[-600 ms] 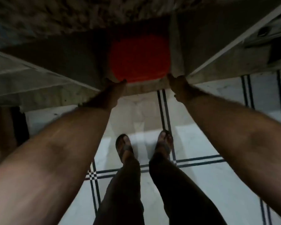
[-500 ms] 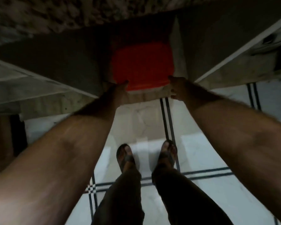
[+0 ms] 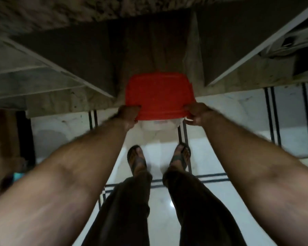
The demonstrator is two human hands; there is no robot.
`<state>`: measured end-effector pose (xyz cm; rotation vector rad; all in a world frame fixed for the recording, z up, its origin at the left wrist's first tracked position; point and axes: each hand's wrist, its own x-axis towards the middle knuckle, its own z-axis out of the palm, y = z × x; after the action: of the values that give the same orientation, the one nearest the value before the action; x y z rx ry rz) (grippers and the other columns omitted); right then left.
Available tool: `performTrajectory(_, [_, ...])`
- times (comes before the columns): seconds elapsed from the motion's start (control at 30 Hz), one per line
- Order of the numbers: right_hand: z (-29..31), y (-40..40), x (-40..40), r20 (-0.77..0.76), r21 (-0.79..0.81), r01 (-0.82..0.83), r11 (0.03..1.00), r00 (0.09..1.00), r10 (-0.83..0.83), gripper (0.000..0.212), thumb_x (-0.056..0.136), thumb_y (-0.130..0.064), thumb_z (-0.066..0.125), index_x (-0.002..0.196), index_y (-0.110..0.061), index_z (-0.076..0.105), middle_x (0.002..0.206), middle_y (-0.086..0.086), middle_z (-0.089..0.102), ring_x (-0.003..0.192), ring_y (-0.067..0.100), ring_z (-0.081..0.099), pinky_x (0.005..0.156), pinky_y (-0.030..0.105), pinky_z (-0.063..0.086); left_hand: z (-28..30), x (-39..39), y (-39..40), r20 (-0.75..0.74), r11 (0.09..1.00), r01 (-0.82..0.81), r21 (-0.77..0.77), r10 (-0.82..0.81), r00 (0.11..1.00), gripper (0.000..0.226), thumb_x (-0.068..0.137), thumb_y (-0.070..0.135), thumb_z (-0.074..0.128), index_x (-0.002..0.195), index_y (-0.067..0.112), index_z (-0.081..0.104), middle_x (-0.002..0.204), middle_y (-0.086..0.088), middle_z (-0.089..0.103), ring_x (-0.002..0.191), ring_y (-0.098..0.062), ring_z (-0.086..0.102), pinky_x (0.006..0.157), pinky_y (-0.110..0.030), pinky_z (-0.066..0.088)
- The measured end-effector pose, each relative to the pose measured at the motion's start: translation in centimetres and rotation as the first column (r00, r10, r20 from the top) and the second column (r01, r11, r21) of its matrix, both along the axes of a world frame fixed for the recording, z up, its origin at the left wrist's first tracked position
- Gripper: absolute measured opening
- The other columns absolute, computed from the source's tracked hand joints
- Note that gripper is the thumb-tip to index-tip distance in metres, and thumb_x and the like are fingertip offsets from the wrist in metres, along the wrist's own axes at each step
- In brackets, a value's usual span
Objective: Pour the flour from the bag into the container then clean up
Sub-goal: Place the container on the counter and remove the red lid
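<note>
A container with a red lid (image 3: 159, 95) and a whitish body (image 3: 159, 124) sticks out of a dark shelf niche under a stone counter, its near end past the shelf edge. My left hand (image 3: 129, 115) grips its near left corner. My right hand (image 3: 196, 114) grips its near right corner. Both hands curl round the lid's rim. No flour bag is in view.
A speckled stone counter (image 3: 78, 9) runs across the top. Stone shelf slabs (image 3: 48, 80) and a slanted partition (image 3: 256, 48) flank the niche. Below lies a white tiled floor (image 3: 229, 139) with dark stripes, where my sandalled feet (image 3: 137, 160) stand.
The red-lidded container has slid out of the niche toward me, its white body now showing. Both hands moved from the shelf edge onto the container's near corners.
</note>
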<state>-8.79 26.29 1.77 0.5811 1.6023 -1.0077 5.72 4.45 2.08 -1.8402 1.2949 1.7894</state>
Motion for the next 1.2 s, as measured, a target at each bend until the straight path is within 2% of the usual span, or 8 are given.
performTrajectory(0.13, [9.0,4.8,7.9,-0.034,0.122,0.057,0.991,0.998,-0.054,0.008,0.085,-0.018,0.070,0.088,-0.013,0.065,0.070,0.004,0.058,0.059,0.017,0.055,0.060,0.030,0.048,10.2,6.7,4.5,0.025,0.995,0.038,-0.091,-0.035,0.999,0.020,0.098,0.010,0.075,0.093,0.017,0.057,0.094,-0.005,0.068,0.071,-0.015,0.061,0.061,-0.030,0.048])
performTrajectory(0.37, [27.2,9.1,10.8,-0.250,0.116,0.185,0.976,0.956,-0.151,0.074,0.060,-0.083,0.080,0.085,-0.014,0.072,0.056,0.002,0.053,0.040,0.017,0.041,0.043,0.022,0.031,28.6,9.7,6.2,-0.118,0.992,0.065,-0.111,-0.078,0.990,0.022,0.088,0.019,0.085,0.103,0.014,0.069,0.100,-0.006,0.079,0.080,-0.018,0.074,0.071,-0.029,0.054])
performTrajectory(0.6, [42.9,10.5,9.8,-0.435,-0.051,0.267,0.962,0.861,-0.262,0.063,0.063,-0.068,0.086,0.086,-0.011,0.070,0.060,0.001,0.050,0.043,0.015,0.036,0.043,0.025,0.025,45.4,11.0,8.8,-0.314,0.990,-0.037,-0.134,-0.007,0.949,0.020,0.079,0.020,0.087,0.088,0.015,0.069,0.055,0.011,0.069,0.049,-0.004,0.061,0.045,-0.020,0.042])
performTrajectory(0.73, [50.3,11.1,8.4,-0.534,-0.161,0.200,0.966,0.806,-0.256,0.052,0.065,-0.064,0.083,0.081,-0.016,0.072,0.048,-0.009,0.055,0.037,0.010,0.041,0.042,0.022,0.029,52.1,11.5,9.4,-0.419,0.990,-0.051,-0.135,-0.010,0.908,0.054,0.053,0.039,0.088,0.094,0.007,0.075,0.071,0.001,0.069,0.064,-0.015,0.055,0.055,-0.030,0.037])
performTrajectory(0.87, [56.1,11.0,6.3,-0.575,-0.317,0.170,0.933,0.748,-0.331,0.026,0.087,-0.036,0.085,0.083,-0.013,0.074,0.050,-0.007,0.063,0.035,0.005,0.052,0.035,0.015,0.033,56.7,11.5,9.9,-0.545,0.986,-0.122,-0.111,0.042,0.837,0.054,0.069,0.026,0.085,0.114,0.001,0.069,0.097,-0.013,0.069,0.081,-0.026,0.053,0.059,-0.033,0.038])
performTrajectory(1.0, [60.5,10.8,3.8,-0.615,-0.389,0.127,0.913,0.702,-0.359,0.044,0.084,-0.035,0.087,0.050,-0.015,0.067,0.048,-0.005,0.054,0.036,0.009,0.043,0.038,0.018,0.030,60.6,10.1,10.0,-0.627,0.986,-0.154,-0.057,0.085,0.774,0.051,0.077,0.017,0.085,0.123,0.003,0.067,0.112,-0.015,0.073,0.091,-0.029,0.055,0.059,-0.035,0.038])
performTrajectory(1.1, [63.1,10.6,1.7,-0.616,-0.488,0.064,0.871,0.681,-0.395,0.038,0.074,-0.042,0.093,0.078,-0.006,0.082,0.075,0.013,0.077,0.063,0.026,0.071,0.064,0.036,0.059,63.0,8.8,9.5,-0.692,0.986,-0.150,-0.072,0.059,0.719,0.064,0.072,0.022,0.086,0.130,0.004,0.066,0.116,-0.013,0.076,0.089,-0.026,0.058,0.060,-0.035,0.039])
performTrajectory(1.2, [65.0,9.2,-0.9,-0.638,-0.525,0.007,0.851,0.659,-0.399,0.066,0.063,-0.051,0.098,0.099,0.002,0.081,0.094,0.021,0.081,0.082,0.036,0.076,0.081,0.049,0.059,64.7,6.6,8.2,-0.737,0.977,-0.185,-0.102,0.051,0.674,0.066,0.073,0.025,0.085,0.133,0.006,0.064,0.121,-0.017,0.075,0.094,-0.029,0.061,0.066,-0.037,0.042])
